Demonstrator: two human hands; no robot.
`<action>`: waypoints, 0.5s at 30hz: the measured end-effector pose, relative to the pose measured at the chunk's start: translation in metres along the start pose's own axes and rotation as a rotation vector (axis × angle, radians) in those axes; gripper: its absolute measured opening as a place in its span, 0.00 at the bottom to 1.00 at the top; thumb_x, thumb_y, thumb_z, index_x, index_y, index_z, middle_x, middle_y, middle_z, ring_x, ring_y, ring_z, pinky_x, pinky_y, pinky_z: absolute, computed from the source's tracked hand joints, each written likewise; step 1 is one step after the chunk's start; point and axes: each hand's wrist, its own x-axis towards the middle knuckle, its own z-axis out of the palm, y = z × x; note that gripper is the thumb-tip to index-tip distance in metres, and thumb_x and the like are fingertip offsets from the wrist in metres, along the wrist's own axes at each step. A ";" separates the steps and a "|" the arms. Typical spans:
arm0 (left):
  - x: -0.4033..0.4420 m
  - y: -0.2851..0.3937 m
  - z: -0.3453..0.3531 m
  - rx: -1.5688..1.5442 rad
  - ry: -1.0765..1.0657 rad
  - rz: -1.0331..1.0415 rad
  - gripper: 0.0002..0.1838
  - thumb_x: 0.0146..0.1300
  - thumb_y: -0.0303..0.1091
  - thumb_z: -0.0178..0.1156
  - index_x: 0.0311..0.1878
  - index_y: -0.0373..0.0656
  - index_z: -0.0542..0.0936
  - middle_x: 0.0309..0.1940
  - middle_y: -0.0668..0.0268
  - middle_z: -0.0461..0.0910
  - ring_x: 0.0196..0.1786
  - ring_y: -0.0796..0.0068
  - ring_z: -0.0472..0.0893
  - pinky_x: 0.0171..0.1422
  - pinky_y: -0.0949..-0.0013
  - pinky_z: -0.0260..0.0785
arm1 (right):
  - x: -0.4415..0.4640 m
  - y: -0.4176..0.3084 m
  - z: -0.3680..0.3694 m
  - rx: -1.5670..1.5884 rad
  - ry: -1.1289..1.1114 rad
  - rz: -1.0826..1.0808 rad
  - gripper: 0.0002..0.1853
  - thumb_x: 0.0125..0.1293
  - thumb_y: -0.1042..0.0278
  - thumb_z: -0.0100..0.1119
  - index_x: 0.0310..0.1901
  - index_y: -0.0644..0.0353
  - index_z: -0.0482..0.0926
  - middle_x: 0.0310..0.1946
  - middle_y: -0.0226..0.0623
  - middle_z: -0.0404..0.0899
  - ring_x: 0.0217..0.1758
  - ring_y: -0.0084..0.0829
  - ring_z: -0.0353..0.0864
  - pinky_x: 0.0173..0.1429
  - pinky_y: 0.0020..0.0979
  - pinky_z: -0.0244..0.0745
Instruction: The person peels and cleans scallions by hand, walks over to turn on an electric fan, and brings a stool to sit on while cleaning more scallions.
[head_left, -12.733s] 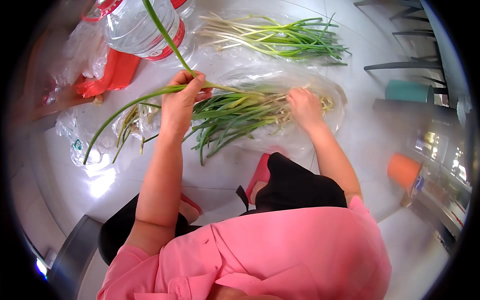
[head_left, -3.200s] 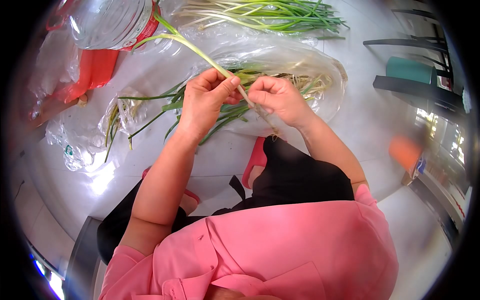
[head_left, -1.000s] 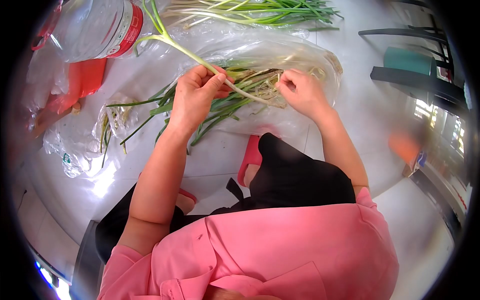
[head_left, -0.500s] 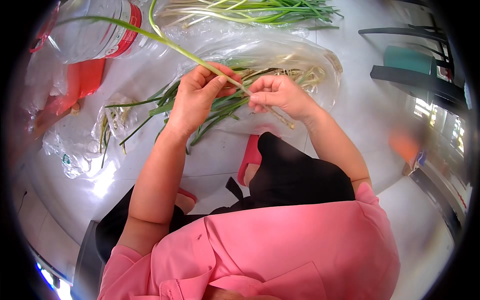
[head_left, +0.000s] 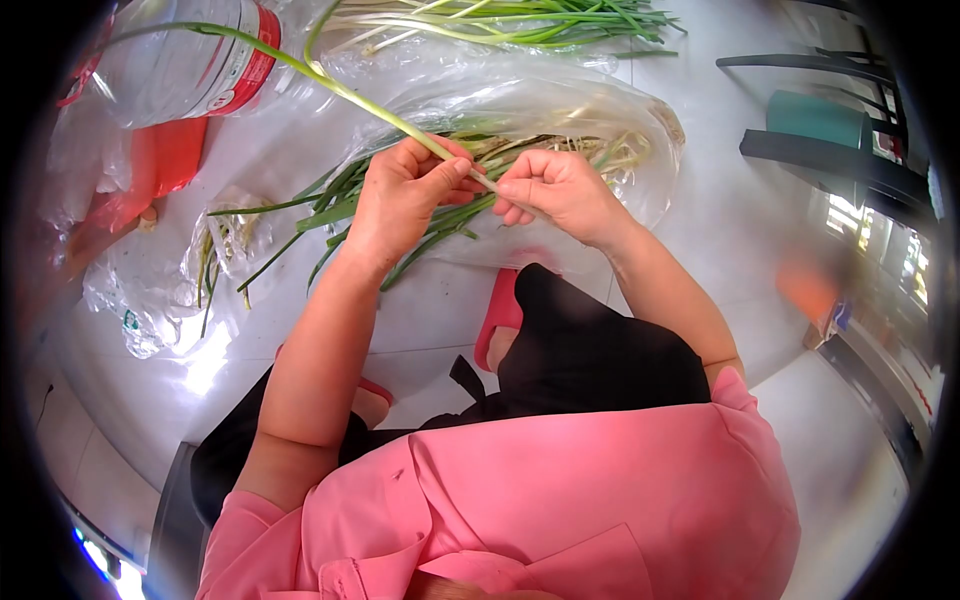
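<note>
1 long green onion (head_left: 375, 108), its stem pale and its top forked into 2 green leaves, slants above a loose pile of onions (head_left: 335, 212) whose roots lie toward the clear bag's (head_left: 590, 98) right edge, while a cleaner bunch (head_left: 545, 28) lies flat beyond its far edge.

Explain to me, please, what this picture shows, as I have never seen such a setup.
There is no robot here: a person works with two bare hands. The one view comes from a camera on their head, looking down past their own pink top. The left hand holds a long stalk, apparently a spring onion; the right hand pinches it lower down. On the pale floor, beyond the knees, similar stalks lie with a clear plastic bag. A paler-stemmed bunch lies farther off, and a big clear bottle stands at left.
</note>
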 end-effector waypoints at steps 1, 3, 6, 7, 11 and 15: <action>-0.001 0.001 0.001 0.009 0.003 0.001 0.07 0.61 0.27 0.53 0.40 0.33 0.73 0.34 0.60 0.79 0.37 0.73 0.79 0.42 0.72 0.75 | 0.000 0.000 0.000 0.007 -0.006 0.001 0.08 0.63 0.66 0.53 0.34 0.62 0.74 0.28 0.34 0.79 0.29 0.21 0.78 0.34 0.21 0.71; -0.001 0.002 0.001 0.017 0.004 0.001 0.07 0.61 0.27 0.53 0.40 0.33 0.73 0.34 0.60 0.78 0.37 0.73 0.80 0.42 0.73 0.75 | 0.000 0.000 0.002 0.041 -0.004 0.023 0.08 0.64 0.65 0.53 0.35 0.62 0.74 0.28 0.34 0.79 0.29 0.21 0.77 0.34 0.22 0.71; -0.001 0.002 0.002 0.031 0.012 0.000 0.07 0.61 0.27 0.53 0.40 0.33 0.73 0.34 0.60 0.78 0.37 0.73 0.80 0.41 0.73 0.75 | -0.001 -0.001 0.002 0.056 0.006 0.040 0.09 0.65 0.65 0.52 0.35 0.62 0.74 0.29 0.34 0.79 0.29 0.21 0.77 0.35 0.22 0.72; -0.001 0.002 0.002 0.022 0.015 -0.003 0.07 0.61 0.27 0.53 0.40 0.33 0.73 0.34 0.60 0.78 0.36 0.73 0.80 0.41 0.73 0.75 | -0.001 -0.001 0.002 0.038 0.013 0.034 0.09 0.65 0.64 0.51 0.36 0.62 0.73 0.29 0.35 0.79 0.30 0.20 0.77 0.35 0.22 0.72; -0.002 0.004 0.003 0.053 0.042 -0.025 0.07 0.61 0.27 0.53 0.40 0.33 0.73 0.33 0.60 0.78 0.36 0.73 0.80 0.40 0.73 0.75 | 0.001 0.008 0.002 0.096 -0.001 0.007 0.10 0.66 0.64 0.50 0.36 0.63 0.73 0.30 0.35 0.78 0.32 0.21 0.77 0.37 0.22 0.72; 0.001 0.000 0.000 0.036 0.056 -0.024 0.07 0.62 0.27 0.53 0.40 0.34 0.72 0.34 0.60 0.78 0.37 0.73 0.79 0.41 0.73 0.75 | -0.001 0.012 -0.004 0.141 -0.019 0.046 0.10 0.68 0.63 0.45 0.38 0.62 0.70 0.34 0.38 0.78 0.36 0.26 0.78 0.43 0.26 0.73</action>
